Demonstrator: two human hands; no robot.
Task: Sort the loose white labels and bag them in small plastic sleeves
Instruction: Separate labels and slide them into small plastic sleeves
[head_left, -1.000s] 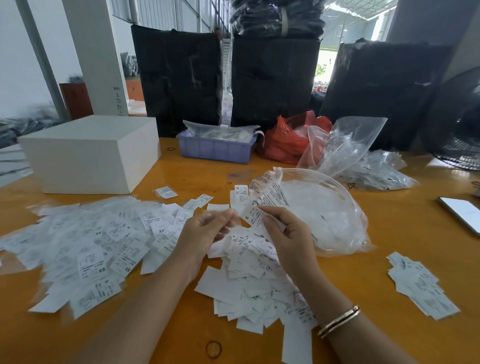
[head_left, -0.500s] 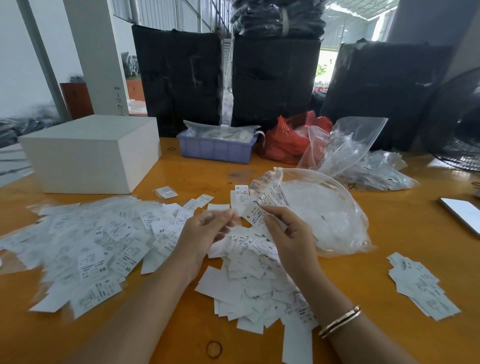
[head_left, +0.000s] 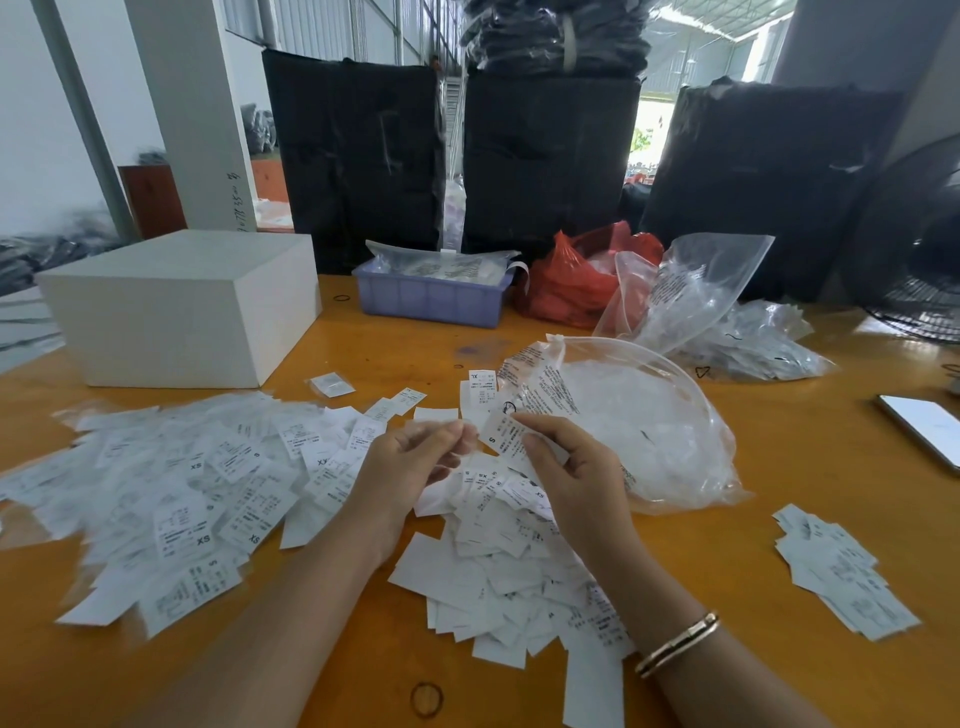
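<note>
The right hand (head_left: 569, 470) pinches a white label (head_left: 501, 435) marked S; the left hand (head_left: 410, 462) has closed its fingertips on what looks like a clear sleeve (head_left: 441, 428), hard to tell. Since a second ago the two have barely shifted, so the slipping-in seems unfinished. Loose labels (head_left: 498, 561) lie heaped beneath on the table (head_left: 727, 571), bagged ones (head_left: 171, 488) to the left.

Beyond the fingers, an orange wooden worktop (head_left: 779, 467) runs to black wrapped bundles (head_left: 550, 161), a white pillar (head_left: 192, 104) and daylit corrugated walls (head_left: 322, 31).
</note>
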